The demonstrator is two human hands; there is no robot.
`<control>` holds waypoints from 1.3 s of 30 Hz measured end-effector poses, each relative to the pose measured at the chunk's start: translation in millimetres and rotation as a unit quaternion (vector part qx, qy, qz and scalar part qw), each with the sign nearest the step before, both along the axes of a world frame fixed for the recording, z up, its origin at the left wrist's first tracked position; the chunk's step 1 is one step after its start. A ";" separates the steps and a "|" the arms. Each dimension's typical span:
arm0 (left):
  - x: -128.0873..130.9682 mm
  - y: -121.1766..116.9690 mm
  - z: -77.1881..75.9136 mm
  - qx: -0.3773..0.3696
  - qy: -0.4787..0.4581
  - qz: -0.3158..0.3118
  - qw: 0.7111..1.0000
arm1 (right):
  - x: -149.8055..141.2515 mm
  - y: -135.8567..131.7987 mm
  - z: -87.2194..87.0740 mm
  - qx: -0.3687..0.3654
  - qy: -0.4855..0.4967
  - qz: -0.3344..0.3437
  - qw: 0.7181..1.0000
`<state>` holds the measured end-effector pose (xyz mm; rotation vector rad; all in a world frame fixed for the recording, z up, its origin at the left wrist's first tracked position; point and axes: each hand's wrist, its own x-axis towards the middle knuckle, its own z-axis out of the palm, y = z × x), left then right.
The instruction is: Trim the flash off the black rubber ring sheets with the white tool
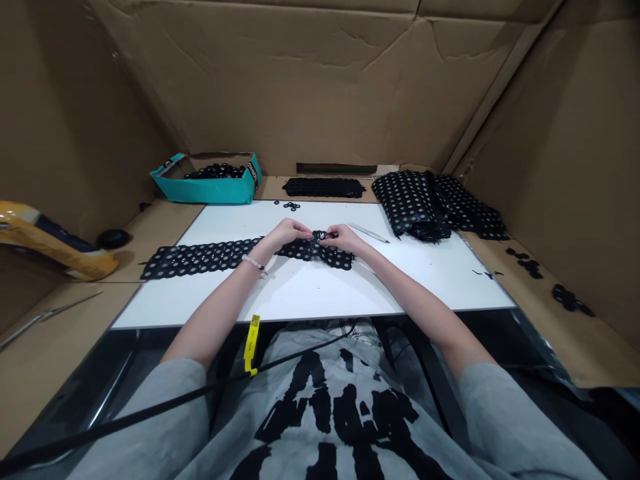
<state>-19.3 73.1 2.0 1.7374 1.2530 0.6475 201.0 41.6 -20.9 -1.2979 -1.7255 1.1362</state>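
A long black strip made of linked rings (pixel 200 258) lies across the white board (pixel 210 300). Near the strip's right end, my left hand (pixel 287 233) pinches its upper edge between thumb and fingers. Just to the right, my right hand (pixel 343 239) is closed on the same raised, bunched-up part. The fingertips of both hands nearly meet there, and the strip is gathered between them. Whether a small ring is also in the fingers is too small to tell. Several loose black rings (pixel 291 206) lie on the board beyond my hands.
A teal box (pixel 210 190) of black rings stands back left. A folded black strip (pixel 325 188) lies at the back, a stack of ringed fabric (pixel 407 200) back right. A pale pen-like tool (pixel 370 233) is near my right hand. Scissors (pixel 45 317) and a yellow bottle (pixel 65 243) sit left.
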 end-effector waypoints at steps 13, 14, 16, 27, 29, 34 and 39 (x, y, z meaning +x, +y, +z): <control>-42.3 21.1 4.6 0.107 -0.016 0.225 0.968 | 22.4 -10.5 26.8 -0.072 -0.081 0.132 0.985; -48.1 24.3 3.2 0.133 -0.020 0.249 0.959 | 24.1 -12.2 28.1 -0.073 -0.078 0.132 0.985; -53.6 29.3 -0.8 0.162 -0.015 0.264 0.951 | 24.4 -14.7 29.3 -0.081 -0.082 0.120 0.986; -39.8 44.3 -28.5 0.152 0.016 0.212 0.965 | 18.4 -11.9 18.9 -0.041 -0.110 0.084 0.990; -37.5 39.8 -24.2 0.173 0.049 0.200 0.963 | 18.1 -12.7 20.2 -0.040 -0.123 0.076 0.989; -12.9 14.8 -9.3 0.234 0.085 -0.001 0.969 | 13.5 -17.3 22.8 -0.009 -0.132 0.038 0.991; 12.7 -2.2 -11.5 0.213 0.078 -0.190 0.955 | 12.0 -18.1 20.1 0.020 -0.049 0.062 0.997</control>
